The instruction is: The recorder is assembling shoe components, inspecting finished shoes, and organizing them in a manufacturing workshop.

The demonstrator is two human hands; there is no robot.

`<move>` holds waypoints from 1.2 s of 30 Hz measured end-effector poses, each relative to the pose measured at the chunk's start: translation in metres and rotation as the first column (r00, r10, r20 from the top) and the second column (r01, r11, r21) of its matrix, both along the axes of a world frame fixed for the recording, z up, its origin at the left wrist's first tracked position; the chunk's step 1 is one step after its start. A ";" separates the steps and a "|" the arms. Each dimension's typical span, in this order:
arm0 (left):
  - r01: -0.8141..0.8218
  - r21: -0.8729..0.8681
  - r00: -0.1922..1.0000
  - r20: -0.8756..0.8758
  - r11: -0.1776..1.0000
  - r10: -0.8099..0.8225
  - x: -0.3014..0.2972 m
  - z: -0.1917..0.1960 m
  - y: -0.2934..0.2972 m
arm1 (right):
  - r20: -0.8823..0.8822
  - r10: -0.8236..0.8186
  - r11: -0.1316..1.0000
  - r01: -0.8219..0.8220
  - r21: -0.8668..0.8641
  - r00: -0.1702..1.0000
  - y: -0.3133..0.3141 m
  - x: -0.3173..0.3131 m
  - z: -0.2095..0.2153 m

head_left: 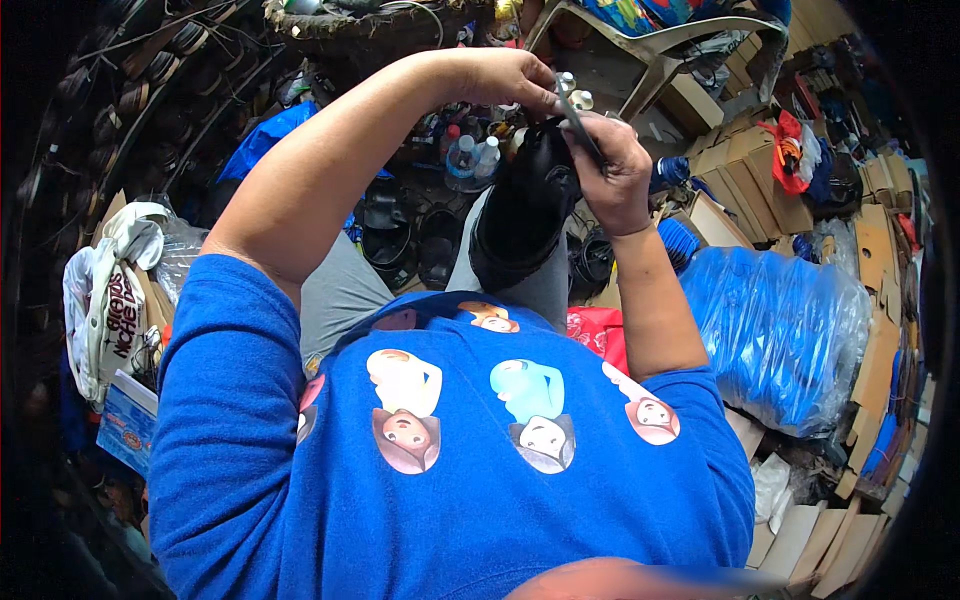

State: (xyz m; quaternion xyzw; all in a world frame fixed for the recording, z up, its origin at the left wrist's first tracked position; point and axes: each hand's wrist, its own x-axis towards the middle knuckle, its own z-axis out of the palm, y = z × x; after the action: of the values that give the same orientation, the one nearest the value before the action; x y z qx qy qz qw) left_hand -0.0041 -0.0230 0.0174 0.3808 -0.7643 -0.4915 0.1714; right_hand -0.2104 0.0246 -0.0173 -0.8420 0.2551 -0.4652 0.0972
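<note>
A thin, dark, flat strip [581, 122] slants between my two hands, above my right knee. My left hand [515, 80] pinches its upper end between thumb and fingers. Closed around its lower part is my right hand [615, 165], palm side partly hidden. Directly below them, a black boot [520, 215] rests on my right thigh with its wide opening towards me. The boot's far end is partly covered by my right hand. Whether the strip touches the boot I cannot tell.
Plastic bottles [475, 160] and black shoes [400, 235] crowd the floor beyond my knees. On the right lie a plastic-wrapped blue bundle [775, 335] and cardboard boxes [745, 175]. A plastic chair [665, 50] stands ahead; a white cloth bag [110, 300] is at left.
</note>
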 end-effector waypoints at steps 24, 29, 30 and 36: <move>-0.309 0.143 0.911 -0.239 0.940 0.336 0.023 -0.163 0.029 | -0.227 0.161 -0.007 0.231 0.973 0.961 0.076 -0.154 -0.104; -0.273 0.264 0.802 -0.468 0.925 0.370 -0.012 -0.150 0.041 | -0.407 -0.115 0.485 0.408 0.773 0.906 0.058 -0.141 -0.082; -0.290 0.248 0.828 -0.419 0.924 0.372 -0.013 -0.151 0.042 | -0.242 -0.162 0.535 0.291 0.793 0.957 0.055 -0.120 -0.082; -0.403 -0.087 0.914 0.019 0.911 0.406 -0.019 -0.125 0.053 | -0.002 -0.273 0.536 0.154 0.830 0.962 0.056 -0.042 -0.103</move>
State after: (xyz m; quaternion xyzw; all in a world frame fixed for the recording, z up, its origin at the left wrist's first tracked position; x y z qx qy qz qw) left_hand -0.0231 0.0295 -0.1076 0.5324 -0.6914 -0.4066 0.2705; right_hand -0.2527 0.0809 -0.1205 -0.6298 0.5364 -0.3535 0.4367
